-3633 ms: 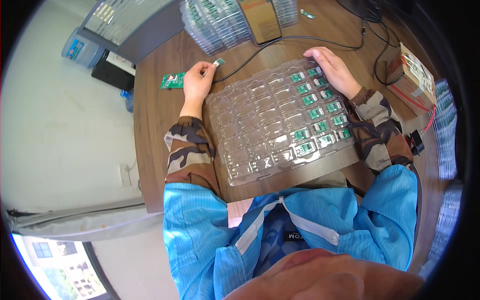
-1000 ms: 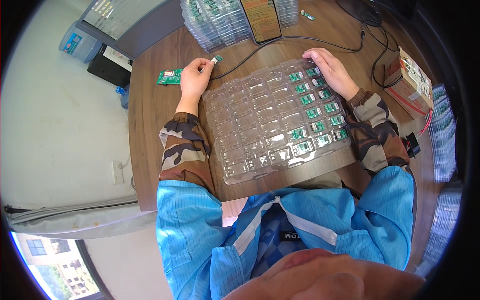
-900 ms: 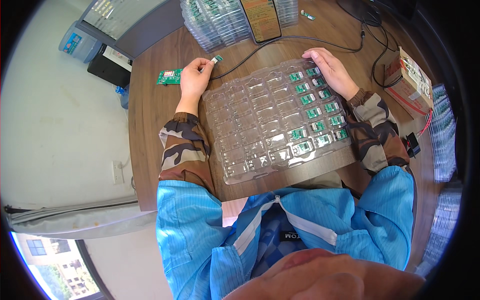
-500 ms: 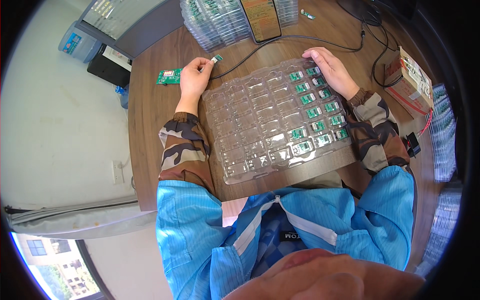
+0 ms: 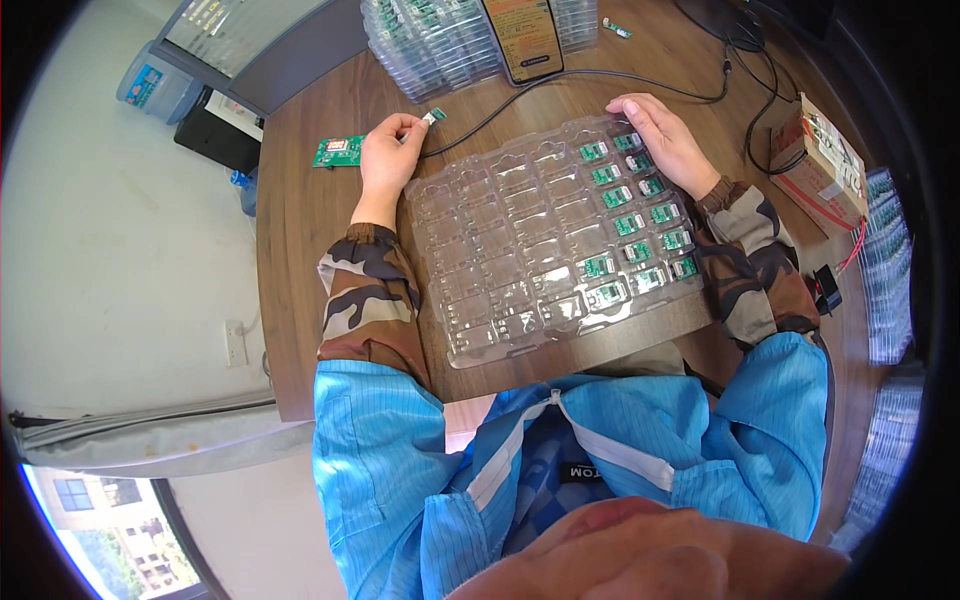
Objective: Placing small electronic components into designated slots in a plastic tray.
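My left hand (image 5: 392, 155) is closed in a pinch on a small green circuit board (image 5: 435, 117), just beyond the far left corner of a clear plastic tray (image 5: 515, 250). A larger green board with a lit red display (image 5: 338, 151) lies just left of that hand, partly covered by it. My right hand (image 5: 665, 145) rests on the tray's far right corner with its fingers stretched out. Small green boards (image 5: 628, 224) sit in the tray's right-hand pockets, and the pockets on its left side hold none. Where the black cable ends behind my left hand is hidden.
Stacked clear trays (image 5: 430, 50) stand at the back behind an upright phone (image 5: 522, 40). A black cable (image 5: 620, 75) crosses the desk. One loose small board (image 5: 616, 28) lies far back. At right are a cardboard box (image 5: 818, 165) and more stacked trays (image 5: 885, 270).
The picture on the phone's screen has changed, with a dark patch now near its bottom. Both hands, the small board and the tray have stayed almost still.
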